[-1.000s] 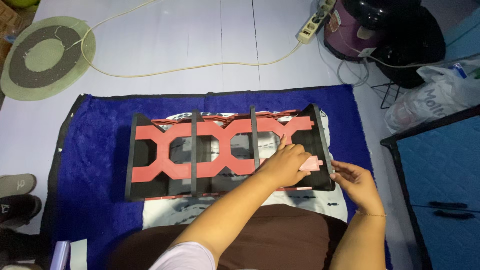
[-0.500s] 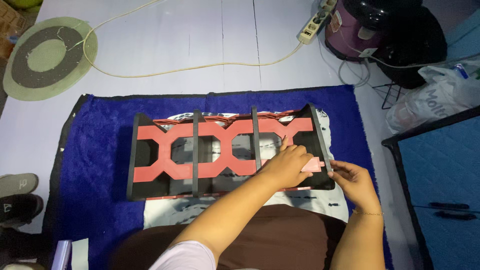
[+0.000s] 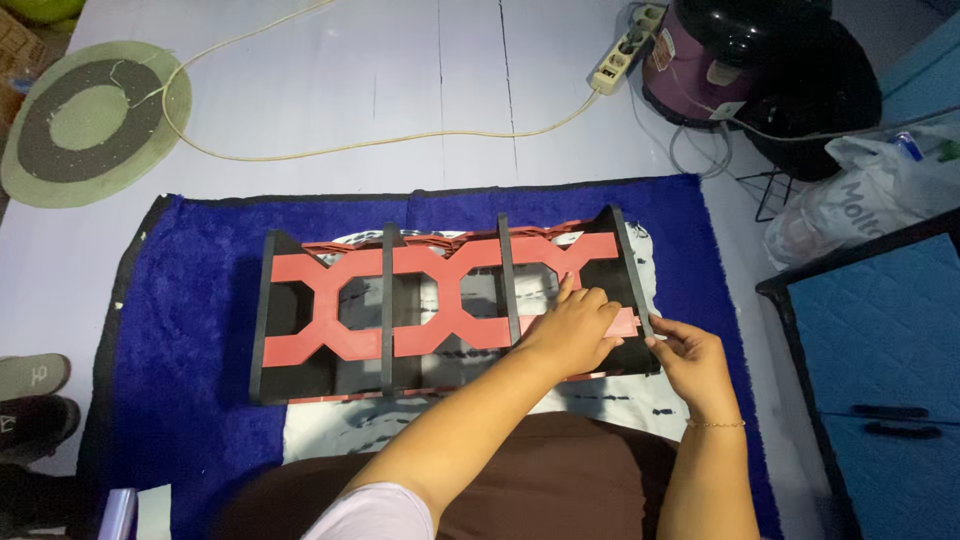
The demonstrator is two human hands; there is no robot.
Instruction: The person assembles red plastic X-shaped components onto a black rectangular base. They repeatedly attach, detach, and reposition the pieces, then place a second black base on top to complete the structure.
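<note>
— On the blue rug [image 3: 180, 330] in front of the person, what lies there?
— A black rack [image 3: 450, 310] with red lattice panels [image 3: 400, 300], lying on its side, partly over a black-and-white cloth [image 3: 620, 405].
— And the hands?
— The left hand [image 3: 572, 330] presses flat on the red panel at the rack's right end, fingers together. The right hand [image 3: 690, 360] touches the black end board [image 3: 632, 285], fingertips curled against its edge.
— Beyond that?
— A cream cable [image 3: 330, 148] runs across the white floor [image 3: 420, 80] to a power strip [image 3: 625, 50]; a round mat [image 3: 85, 120] sits far left.

1 rack [image 3: 330, 320], 2 hands [image 3: 575, 330], 1 blue mat [image 3: 190, 300], 1 power strip [image 3: 625, 50]
</note>
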